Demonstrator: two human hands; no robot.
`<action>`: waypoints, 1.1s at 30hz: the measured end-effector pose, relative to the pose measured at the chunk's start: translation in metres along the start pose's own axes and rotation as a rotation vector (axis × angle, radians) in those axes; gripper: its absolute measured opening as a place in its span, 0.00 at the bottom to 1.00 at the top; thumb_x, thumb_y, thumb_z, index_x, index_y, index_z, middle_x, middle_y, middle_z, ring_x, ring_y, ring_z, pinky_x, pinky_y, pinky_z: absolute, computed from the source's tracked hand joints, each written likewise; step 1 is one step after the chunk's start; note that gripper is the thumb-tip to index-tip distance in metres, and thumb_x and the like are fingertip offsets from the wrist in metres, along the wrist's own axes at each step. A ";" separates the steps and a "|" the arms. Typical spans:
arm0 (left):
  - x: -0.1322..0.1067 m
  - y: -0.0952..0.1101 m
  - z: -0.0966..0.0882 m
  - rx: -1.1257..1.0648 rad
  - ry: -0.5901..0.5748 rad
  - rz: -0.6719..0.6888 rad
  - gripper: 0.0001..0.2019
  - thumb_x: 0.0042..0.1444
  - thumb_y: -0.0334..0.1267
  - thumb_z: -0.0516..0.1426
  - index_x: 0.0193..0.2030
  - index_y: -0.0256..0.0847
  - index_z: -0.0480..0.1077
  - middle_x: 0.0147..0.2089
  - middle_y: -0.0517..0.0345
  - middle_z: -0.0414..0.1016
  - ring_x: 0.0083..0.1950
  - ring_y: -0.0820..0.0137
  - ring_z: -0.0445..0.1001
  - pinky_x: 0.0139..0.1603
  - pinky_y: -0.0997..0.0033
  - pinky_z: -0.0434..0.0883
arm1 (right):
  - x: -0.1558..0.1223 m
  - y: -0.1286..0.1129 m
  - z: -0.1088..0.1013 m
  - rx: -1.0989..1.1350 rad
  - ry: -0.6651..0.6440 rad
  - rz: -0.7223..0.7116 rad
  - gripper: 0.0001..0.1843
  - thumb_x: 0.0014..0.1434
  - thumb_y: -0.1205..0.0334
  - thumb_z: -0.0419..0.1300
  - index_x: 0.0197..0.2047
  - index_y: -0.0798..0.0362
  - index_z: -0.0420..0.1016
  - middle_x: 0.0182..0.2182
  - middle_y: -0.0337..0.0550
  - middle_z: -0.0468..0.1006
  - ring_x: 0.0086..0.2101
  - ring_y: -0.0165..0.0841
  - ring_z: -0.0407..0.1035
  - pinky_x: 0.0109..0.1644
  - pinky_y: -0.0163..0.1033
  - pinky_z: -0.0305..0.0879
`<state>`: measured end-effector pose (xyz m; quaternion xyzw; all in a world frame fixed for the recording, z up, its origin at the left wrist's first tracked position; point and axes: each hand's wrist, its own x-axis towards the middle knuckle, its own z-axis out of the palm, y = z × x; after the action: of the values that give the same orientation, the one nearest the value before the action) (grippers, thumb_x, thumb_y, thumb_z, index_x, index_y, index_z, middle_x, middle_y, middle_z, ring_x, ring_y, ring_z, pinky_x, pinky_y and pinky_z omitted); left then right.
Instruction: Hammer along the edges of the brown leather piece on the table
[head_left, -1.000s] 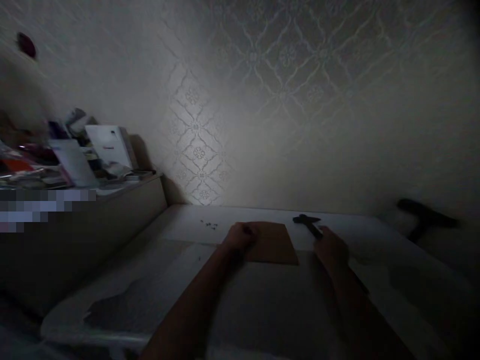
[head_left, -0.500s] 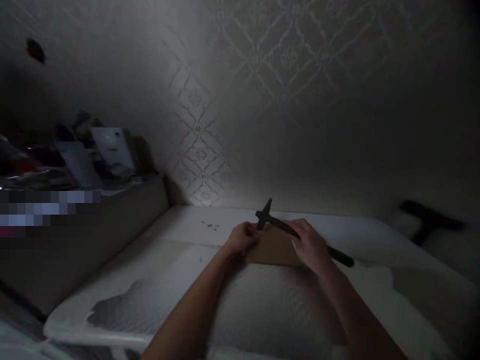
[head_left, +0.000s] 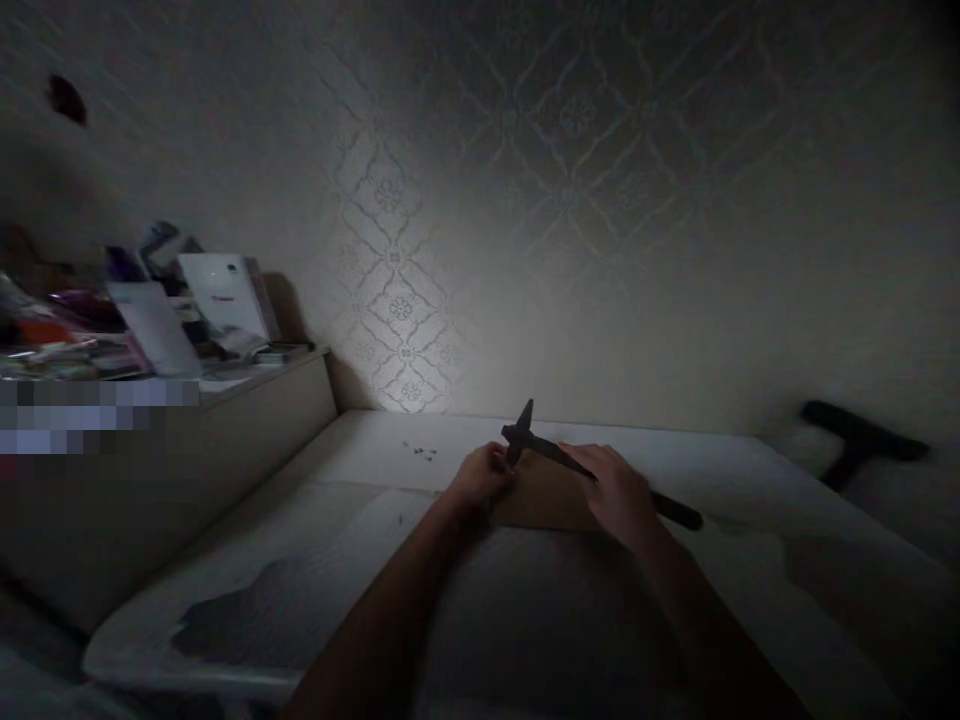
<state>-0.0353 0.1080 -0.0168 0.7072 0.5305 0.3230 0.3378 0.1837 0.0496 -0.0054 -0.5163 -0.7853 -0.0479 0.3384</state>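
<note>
The right hand (head_left: 619, 495) is closed around the handle of a dark hammer (head_left: 544, 451), gripping it about midway. The butt of the handle sticks out past the hand toward the right, and the head is raised at the left end, just above the far edge of a flat brown board (head_left: 551, 500). The hammer slants down from its head toward the right.

The board lies flat on the pale desk (head_left: 360, 470), between the two hands and partly under them. The left hand (head_left: 484, 478) rests on the board's left corner with its fingers curled in, right beside the hammer head. The light is too dim to tell whether it pinches anything.

A few small dark bits (head_left: 420, 452) lie loose on the desk, left of the board and apart from it. A shelf (head_left: 255, 385) with boxes and papers stands at the far left against the patterned wall (head_left: 570, 220). A dark T-shaped object (head_left: 855, 440) sits at the right by the wall, well apart from the hands.
</note>
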 end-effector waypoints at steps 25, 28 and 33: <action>0.005 -0.010 -0.004 -0.192 -0.103 0.053 0.18 0.38 0.24 0.62 0.38 0.37 0.67 0.31 0.62 0.72 0.34 0.72 0.71 0.36 0.74 0.68 | -0.001 0.005 0.001 0.029 -0.031 0.045 0.27 0.55 0.76 0.51 0.55 0.48 0.73 0.48 0.42 0.78 0.48 0.36 0.69 0.54 0.42 0.67; 0.006 -0.011 -0.008 -0.276 -0.166 0.044 0.21 0.36 0.23 0.62 0.39 0.38 0.66 0.31 0.63 0.71 0.35 0.72 0.71 0.37 0.73 0.68 | -0.001 0.005 0.000 0.025 -0.029 0.049 0.29 0.54 0.77 0.51 0.55 0.47 0.73 0.49 0.42 0.78 0.48 0.36 0.69 0.53 0.42 0.67; 0.005 -0.012 -0.009 -0.340 -0.186 0.023 0.21 0.36 0.22 0.61 0.39 0.38 0.64 0.31 0.64 0.70 0.33 0.74 0.70 0.35 0.75 0.66 | 0.000 0.005 0.001 0.036 -0.035 0.045 0.29 0.54 0.77 0.51 0.55 0.46 0.74 0.49 0.42 0.78 0.49 0.35 0.70 0.54 0.42 0.67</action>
<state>-0.0477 0.1166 -0.0214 0.6726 0.4268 0.3452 0.4963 0.1877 0.0525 -0.0072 -0.5283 -0.7800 -0.0172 0.3349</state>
